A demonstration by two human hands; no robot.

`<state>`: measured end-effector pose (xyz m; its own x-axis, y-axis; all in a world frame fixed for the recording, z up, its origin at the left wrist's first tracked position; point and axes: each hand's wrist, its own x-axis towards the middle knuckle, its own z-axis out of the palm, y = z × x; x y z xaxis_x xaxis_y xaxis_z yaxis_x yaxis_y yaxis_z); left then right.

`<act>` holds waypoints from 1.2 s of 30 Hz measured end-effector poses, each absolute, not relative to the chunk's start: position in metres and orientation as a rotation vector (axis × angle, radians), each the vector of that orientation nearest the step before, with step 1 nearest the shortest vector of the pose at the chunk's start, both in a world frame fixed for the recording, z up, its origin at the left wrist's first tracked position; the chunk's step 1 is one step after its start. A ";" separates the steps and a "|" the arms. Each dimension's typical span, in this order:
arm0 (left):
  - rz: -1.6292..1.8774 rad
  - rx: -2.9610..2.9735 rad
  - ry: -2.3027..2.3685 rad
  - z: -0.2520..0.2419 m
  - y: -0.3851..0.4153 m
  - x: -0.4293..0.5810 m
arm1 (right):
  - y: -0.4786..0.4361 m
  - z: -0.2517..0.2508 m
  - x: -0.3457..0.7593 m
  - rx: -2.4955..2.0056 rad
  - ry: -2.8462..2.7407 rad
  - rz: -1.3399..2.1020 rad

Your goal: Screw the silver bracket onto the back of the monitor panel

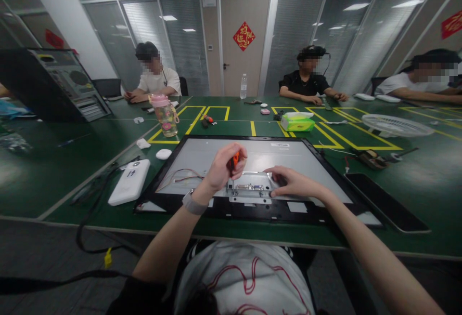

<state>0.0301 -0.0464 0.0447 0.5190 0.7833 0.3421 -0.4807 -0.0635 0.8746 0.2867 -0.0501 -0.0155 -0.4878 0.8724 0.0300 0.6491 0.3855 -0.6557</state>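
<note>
Left hand: from my head view, my left hand (223,166) is wrapped round an orange-handled tool (235,160), probably a screwdriver; I seem to hold it upright so force runs straight down.
Tool tip: hard to make out, but it points at the left end of the metal bracket (251,199).
Right hand: my right hand (296,183) rests at the bracket's right end, fingers spread, likely to steady it; I cannot tell whether they pinch the edge.
Bracket: near the panel's close edge, within easy reach of both hands.
Panel: the grey panel (195,155) lies flat on the tabletop (202,232), which presumably supports it against pressure.
Wires: thin wires (189,175) lie left of the bracket.
Sides: a white device (130,182) and black slab (386,202) flank the panel, off the working area.
</note>
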 end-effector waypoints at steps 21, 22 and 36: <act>1.166 1.057 0.297 0.057 -0.043 0.017 | -0.056 -0.009 0.286 -1.311 -2.253 0.886; 1.171 1.039 0.295 0.058 -0.042 0.016 | -0.057 -0.008 0.285 -1.316 -2.243 0.917; 1.157 1.130 0.375 0.050 -0.047 0.029 | -0.056 -0.007 0.285 -1.342 -2.240 0.962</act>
